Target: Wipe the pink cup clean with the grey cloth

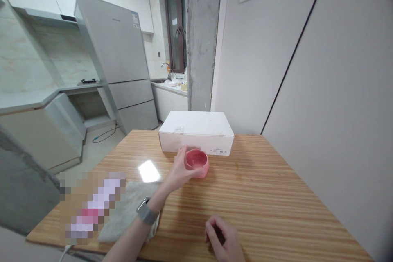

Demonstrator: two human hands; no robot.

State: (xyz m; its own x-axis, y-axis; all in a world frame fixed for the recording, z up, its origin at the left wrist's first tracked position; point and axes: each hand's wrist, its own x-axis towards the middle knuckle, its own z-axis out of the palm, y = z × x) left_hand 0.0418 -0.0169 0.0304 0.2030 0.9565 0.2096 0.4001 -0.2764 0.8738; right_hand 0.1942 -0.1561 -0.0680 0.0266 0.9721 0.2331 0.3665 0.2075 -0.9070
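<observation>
My left hand (181, 170) grips a round pink ashtray (197, 159) with a thick, notched rim. The thumb lies along its near side and the fingers wrap its left side. The ashtray is upright at the wooden table's (260, 196) far middle, just in front of a white box (196, 125). Near the front edge rests my right hand (224, 239), curled into a loose fist with nothing visible in it. Under my left forearm, which wears a watch (147, 211), lies a folded grey-green cloth (132, 204).
A pixelated item (95, 208) with a white cable (65, 251) lies at the table's left front. Beyond the table stand a fridge (119, 49), a kitchen counter (27, 100) and a concrete pillar (202, 41). A white wall (322, 69) borders the right.
</observation>
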